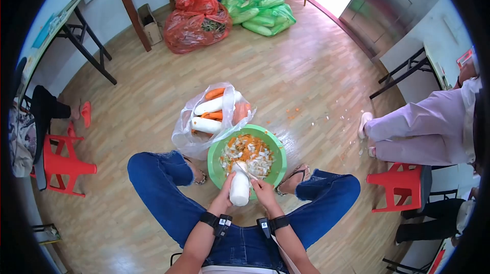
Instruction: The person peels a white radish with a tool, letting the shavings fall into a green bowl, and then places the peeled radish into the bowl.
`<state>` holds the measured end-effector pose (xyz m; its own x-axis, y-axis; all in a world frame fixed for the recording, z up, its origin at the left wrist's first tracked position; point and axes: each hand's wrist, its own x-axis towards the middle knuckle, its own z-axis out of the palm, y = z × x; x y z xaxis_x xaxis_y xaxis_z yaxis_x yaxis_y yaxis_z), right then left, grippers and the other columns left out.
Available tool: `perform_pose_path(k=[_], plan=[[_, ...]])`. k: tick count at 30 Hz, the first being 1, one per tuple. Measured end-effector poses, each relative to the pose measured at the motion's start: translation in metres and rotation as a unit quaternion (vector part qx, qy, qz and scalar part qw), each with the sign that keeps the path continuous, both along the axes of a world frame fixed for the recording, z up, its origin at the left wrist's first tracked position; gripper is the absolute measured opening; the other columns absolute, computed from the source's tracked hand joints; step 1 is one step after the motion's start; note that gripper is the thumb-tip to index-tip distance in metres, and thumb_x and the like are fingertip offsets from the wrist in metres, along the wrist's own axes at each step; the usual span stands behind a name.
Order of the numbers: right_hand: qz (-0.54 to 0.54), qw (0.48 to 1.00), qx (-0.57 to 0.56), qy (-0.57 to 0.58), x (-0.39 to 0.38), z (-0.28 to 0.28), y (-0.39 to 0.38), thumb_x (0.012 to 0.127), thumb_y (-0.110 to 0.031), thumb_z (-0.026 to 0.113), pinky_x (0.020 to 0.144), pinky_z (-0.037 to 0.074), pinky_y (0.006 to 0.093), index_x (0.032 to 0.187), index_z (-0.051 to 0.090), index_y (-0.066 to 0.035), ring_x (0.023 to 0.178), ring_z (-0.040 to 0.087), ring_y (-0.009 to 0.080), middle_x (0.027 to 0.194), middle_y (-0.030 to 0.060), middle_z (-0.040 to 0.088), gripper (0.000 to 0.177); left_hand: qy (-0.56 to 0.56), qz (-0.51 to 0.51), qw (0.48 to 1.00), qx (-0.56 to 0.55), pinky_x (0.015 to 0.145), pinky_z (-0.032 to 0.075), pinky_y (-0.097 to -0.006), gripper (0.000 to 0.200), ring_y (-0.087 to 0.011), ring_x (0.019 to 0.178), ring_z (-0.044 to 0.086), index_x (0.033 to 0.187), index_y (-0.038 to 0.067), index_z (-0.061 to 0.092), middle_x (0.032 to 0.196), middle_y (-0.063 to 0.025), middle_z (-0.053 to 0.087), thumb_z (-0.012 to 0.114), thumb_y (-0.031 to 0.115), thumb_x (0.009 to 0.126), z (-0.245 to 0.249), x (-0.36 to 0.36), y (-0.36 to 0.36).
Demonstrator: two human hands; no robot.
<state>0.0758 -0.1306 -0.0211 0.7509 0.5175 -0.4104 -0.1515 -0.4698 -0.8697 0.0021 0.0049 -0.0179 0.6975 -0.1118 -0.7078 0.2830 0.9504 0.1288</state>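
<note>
My left hand [224, 192] is wrapped round a thick white radish [239, 192], tilted with its cut end over the green basin [279, 160]. In my right hand [262, 191] is a small knife [249, 173], its blade against the radish's upper end; the fingers hide most of the handle. Chopped white and orange pieces [250, 149] lie in the basin between my feet. Just behind it, a clear plastic bag [185, 132] stands open with whole white radishes [206, 125] and carrots [215, 93] inside.
Red bags [196, 29] and green bags [265, 18] sit on the floor at the back. Red stools [69, 164] stand at left and right. A person in light trousers [413, 121] is at the right, another at the left edge. Scraps [292, 113] dot the floor.
</note>
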Motion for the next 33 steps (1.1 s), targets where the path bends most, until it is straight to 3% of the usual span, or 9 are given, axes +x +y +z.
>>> perform_pose_path(k=[3,5,12,14,17,20,21,28,33], plan=[[-0.012,0.999,-0.001,0.032,-0.001,0.001,0.004,0.087,-0.028,0.048,0.053,0.036,0.0210,0.094,0.059,0.001,0.062,0.043,0.0048,0.066,-0.0009,0.054,0.032,-0.003,0.005,1.000,0.010,0.056,0.052,-0.0430,0.057,-0.0307,0.062,0.060,0.103,0.001,0.047,0.078,-0.0163,0.059,0.039,0.053,0.081,0.002,-0.001,0.000],[-0.017,1.000,0.004,-0.001,0.000,-0.002,0.003,0.085,-0.034,0.048,0.056,0.041,0.0303,0.095,0.059,-0.002,0.058,0.053,0.0173,0.065,0.0128,0.057,0.035,-0.001,0.002,1.000,0.016,0.056,0.052,-0.0438,0.057,-0.0307,0.063,0.060,0.104,0.002,0.047,0.079,-0.0162,0.059,0.038,0.053,0.081,0.005,0.002,-0.002],[-0.011,0.998,-0.033,-0.049,0.003,0.005,0.010,0.085,-0.036,0.046,0.056,0.042,0.0314,0.095,0.061,-0.006,0.060,0.056,0.0209,0.067,0.0139,0.059,0.035,-0.001,0.013,1.000,-0.016,0.056,0.052,-0.0430,0.051,-0.0295,0.062,0.060,0.098,0.005,0.051,0.076,-0.0133,0.059,0.042,0.052,0.081,0.008,-0.001,-0.003],[-0.029,0.990,-0.122,-0.056,0.009,0.001,0.009,0.084,-0.037,0.047,0.056,0.042,0.0325,0.091,0.061,-0.005,0.060,0.056,0.0223,0.066,0.0148,0.058,0.036,0.000,-0.038,0.999,0.004,0.059,0.052,-0.0461,0.055,-0.0317,0.065,0.060,0.106,0.004,0.047,0.079,-0.0156,0.058,0.040,0.052,0.081,0.006,-0.003,-0.005],[-0.086,0.995,-0.053,-0.021,0.014,-0.020,0.000,0.085,-0.034,0.049,0.053,0.040,0.0306,0.084,0.060,0.001,0.056,0.051,0.0125,0.059,0.0079,0.056,0.036,-0.015,-0.065,0.997,0.038,0.058,0.052,-0.0457,0.054,-0.0318,0.064,0.060,0.106,0.004,0.047,0.078,-0.0145,0.058,0.041,0.052,0.081,0.015,-0.002,-0.010],[-0.046,0.997,-0.040,-0.054,0.003,0.003,0.003,0.084,-0.033,0.051,0.052,0.039,0.0296,0.081,0.060,0.001,0.056,0.049,0.0116,0.058,0.0081,0.055,0.036,0.013,-0.021,0.999,0.022,0.057,0.052,-0.0449,0.054,-0.0317,0.064,0.060,0.106,0.004,0.047,0.078,-0.0139,0.058,0.041,0.051,0.082,-0.016,-0.001,-0.005],[0.000,0.995,-0.083,-0.057,0.003,0.015,0.003,0.084,-0.032,0.051,0.052,0.039,0.0287,0.082,0.060,0.001,0.056,0.049,0.0108,0.059,0.0086,0.055,0.034,0.001,-0.010,1.000,0.018,0.056,0.052,-0.0437,0.053,-0.0313,0.063,0.060,0.107,0.004,0.047,0.079,-0.0136,0.058,0.042,0.051,0.082,-0.002,-0.001,-0.004],[-0.073,0.997,-0.024,-0.028,0.011,0.005,0.004,0.085,-0.031,0.050,0.053,0.038,0.0262,0.083,0.059,0.003,0.056,0.044,0.0095,0.058,0.0028,0.050,0.035,-0.002,-0.066,0.997,0.031,0.057,0.053,-0.0457,0.055,-0.0306,0.067,0.061,0.109,0.004,0.045,0.084,-0.0141,0.058,0.041,0.051,0.082,0.012,-0.001,-0.008],[-0.028,0.999,-0.013,-0.007,0.002,0.007,0.004,0.086,-0.030,0.048,0.054,0.038,0.0252,0.084,0.058,0.003,0.058,0.045,0.0089,0.061,0.0012,0.051,0.035,0.001,-0.021,0.999,0.031,0.056,0.052,-0.0444,0.054,-0.0299,0.065,0.061,0.107,0.003,0.045,0.081,-0.0136,0.058,0.043,0.051,0.081,0.013,0.000,-0.003]])
